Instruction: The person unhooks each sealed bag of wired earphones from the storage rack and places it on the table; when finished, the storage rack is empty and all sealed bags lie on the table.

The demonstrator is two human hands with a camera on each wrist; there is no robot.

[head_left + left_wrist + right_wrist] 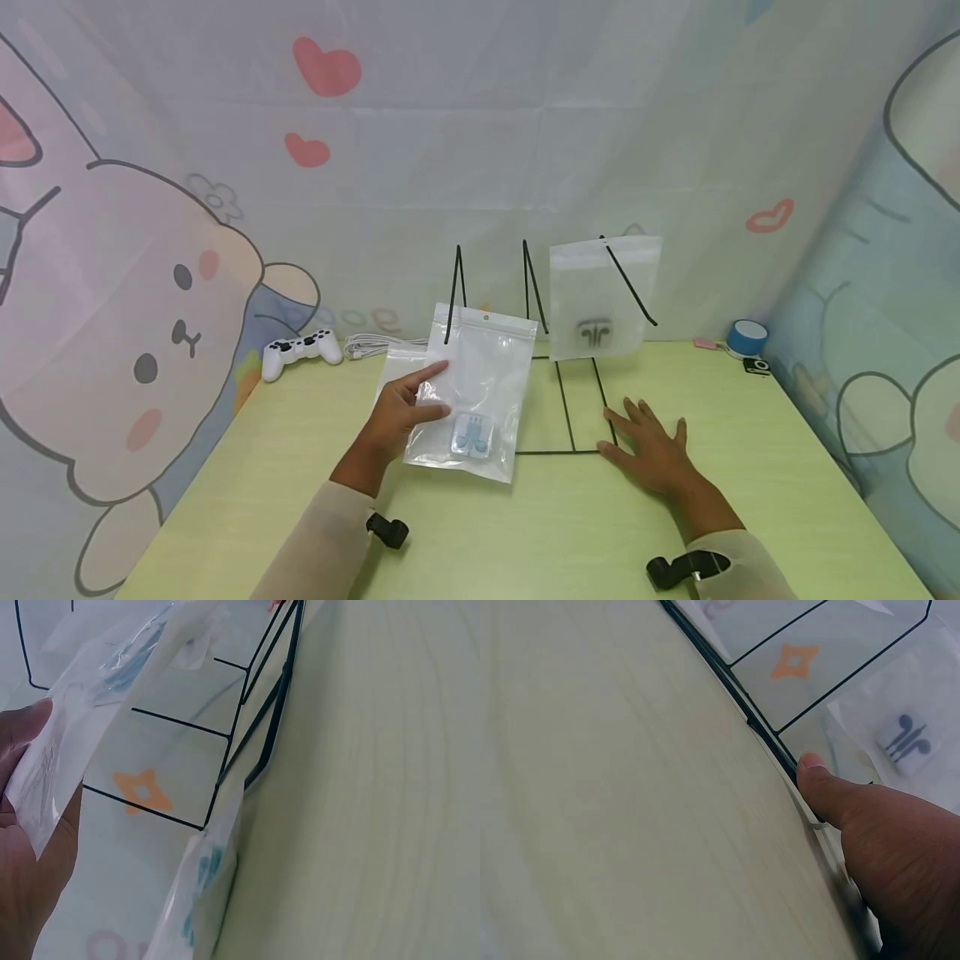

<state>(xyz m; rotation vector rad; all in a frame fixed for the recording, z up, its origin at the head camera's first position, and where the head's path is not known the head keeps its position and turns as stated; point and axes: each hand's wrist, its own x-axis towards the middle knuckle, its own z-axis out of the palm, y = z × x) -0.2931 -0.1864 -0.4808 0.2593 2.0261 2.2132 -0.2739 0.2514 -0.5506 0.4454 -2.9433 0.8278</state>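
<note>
A black wire rack [564, 404] with several upright prongs stands on the table. My left hand [390, 421] pinches the left edge of a clear-and-white zip bag [487, 358] holding blue earphones in a case [472, 436]; the bag's top is by the left prong. Behind it, another white bag [397, 358] shows partly, low at the left. On the right prong hangs a white bag [600, 283] with dark earphones [595, 333]. My right hand [652, 450], fingers spread, rests at the rack base's right side; in the right wrist view its thumb [821, 784] touches the black wire.
A white game controller [302, 352] and a coiled white cable [378, 344] lie at the back left. At the back right are a blue round object [747, 337], a small black device [757, 366] and a pink item [705, 343]. A patterned cloth hangs behind the table [465, 542].
</note>
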